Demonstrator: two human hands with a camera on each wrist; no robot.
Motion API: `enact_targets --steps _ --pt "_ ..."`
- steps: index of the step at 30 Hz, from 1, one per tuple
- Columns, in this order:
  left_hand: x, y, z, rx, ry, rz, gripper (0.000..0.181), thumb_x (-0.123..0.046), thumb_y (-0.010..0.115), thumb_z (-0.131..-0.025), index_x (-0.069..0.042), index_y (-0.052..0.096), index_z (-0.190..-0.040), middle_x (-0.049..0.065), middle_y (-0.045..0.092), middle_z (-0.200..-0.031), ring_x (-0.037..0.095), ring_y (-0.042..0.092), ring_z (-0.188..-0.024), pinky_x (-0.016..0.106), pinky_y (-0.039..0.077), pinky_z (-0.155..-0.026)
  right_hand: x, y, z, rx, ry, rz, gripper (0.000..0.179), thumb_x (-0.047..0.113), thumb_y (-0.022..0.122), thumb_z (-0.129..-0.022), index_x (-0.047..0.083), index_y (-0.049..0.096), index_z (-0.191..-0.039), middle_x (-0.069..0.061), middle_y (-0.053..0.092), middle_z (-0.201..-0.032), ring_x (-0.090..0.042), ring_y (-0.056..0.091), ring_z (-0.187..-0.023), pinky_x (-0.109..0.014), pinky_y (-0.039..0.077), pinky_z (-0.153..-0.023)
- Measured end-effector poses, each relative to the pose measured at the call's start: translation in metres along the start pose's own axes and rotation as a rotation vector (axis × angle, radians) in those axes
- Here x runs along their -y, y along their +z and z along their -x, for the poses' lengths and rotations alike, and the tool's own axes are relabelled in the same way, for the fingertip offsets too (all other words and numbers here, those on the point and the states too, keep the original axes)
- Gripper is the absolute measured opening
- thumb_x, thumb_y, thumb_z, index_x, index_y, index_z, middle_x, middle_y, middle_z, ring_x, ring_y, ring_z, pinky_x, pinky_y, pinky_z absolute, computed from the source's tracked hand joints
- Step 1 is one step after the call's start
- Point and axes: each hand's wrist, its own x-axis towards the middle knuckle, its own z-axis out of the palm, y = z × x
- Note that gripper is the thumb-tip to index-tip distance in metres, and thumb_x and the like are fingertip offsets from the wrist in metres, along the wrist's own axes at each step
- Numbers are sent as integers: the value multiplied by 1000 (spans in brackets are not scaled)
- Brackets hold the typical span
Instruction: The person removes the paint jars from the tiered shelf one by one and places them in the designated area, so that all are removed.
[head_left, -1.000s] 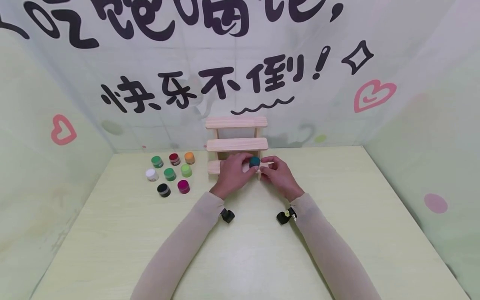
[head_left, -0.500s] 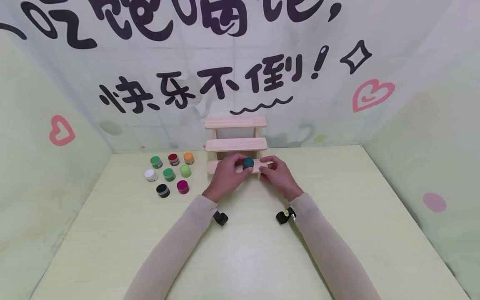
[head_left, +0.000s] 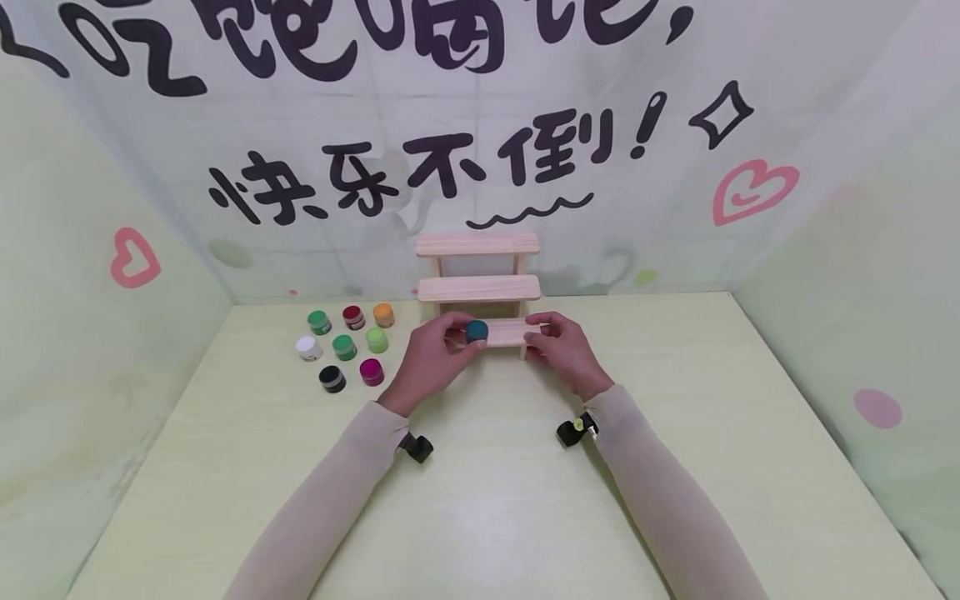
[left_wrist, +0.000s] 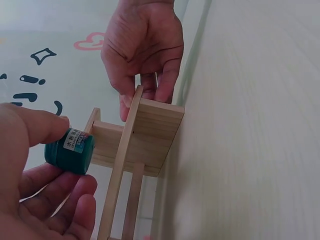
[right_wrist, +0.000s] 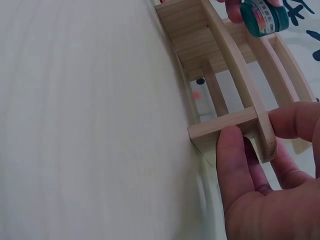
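A small teal paint jar [head_left: 476, 332] with a printed label is pinched between the thumb and fingers of my left hand [head_left: 429, 360]. The left wrist view shows the jar [left_wrist: 70, 152] tilted on its side to that camera, with a gap between it and the wooden board. Below it is the left part of the lowest step of a three-tier wooden rack [head_left: 480, 288]. My right hand [head_left: 568, 350] grips the right end of that lowest step. In the right wrist view, thumb and fingers lie on both sides of the board end [right_wrist: 265, 135].
Several paint jars stand on the table left of the rack, among them a white jar [head_left: 308, 348], a black jar [head_left: 332, 379], a magenta jar [head_left: 371, 372] and an orange jar [head_left: 383, 314]. A printed cloth wall [head_left: 645, 242] rises close behind the rack.
My left hand has carried the teal paint jar leftward along the lowest step, from its right part to its left. The right hand keeps its grip on the rack's right end.
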Motion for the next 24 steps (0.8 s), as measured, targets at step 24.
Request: enact_targets --steps 24 --pt "23 -54 33 -18 -78 14 44 -32 80 -96 -15 66 -134 3 72 -119 22 70 -110 38 63 -93 0 6 1 -50 -72 53 31 12 72 -99 5 66 -128 -3 48 -95 -15 54 -80 -22 61 -73"
